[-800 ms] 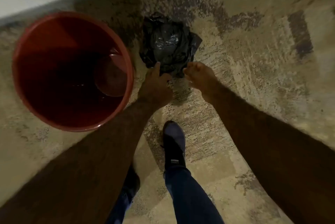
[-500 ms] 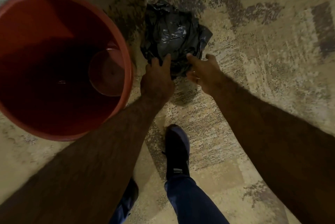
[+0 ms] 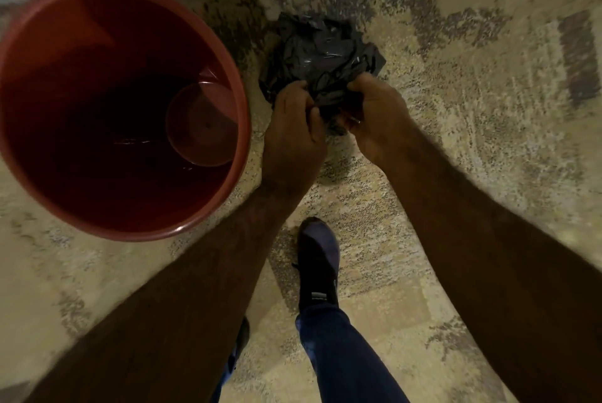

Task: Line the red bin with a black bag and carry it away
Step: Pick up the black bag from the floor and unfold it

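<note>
The crumpled black plastic bag lies bunched on the mottled beige carpet, just right of the round red plastic bin. In the head view, the left hand and right hand are both closed on the bag's near edge, fingers curled into the film. The bin stands upright and unlined, its mouth open upward, to the left of both hands and nearer the left one. Judging from this, the bag must go up and leftward over that rim.
</note>
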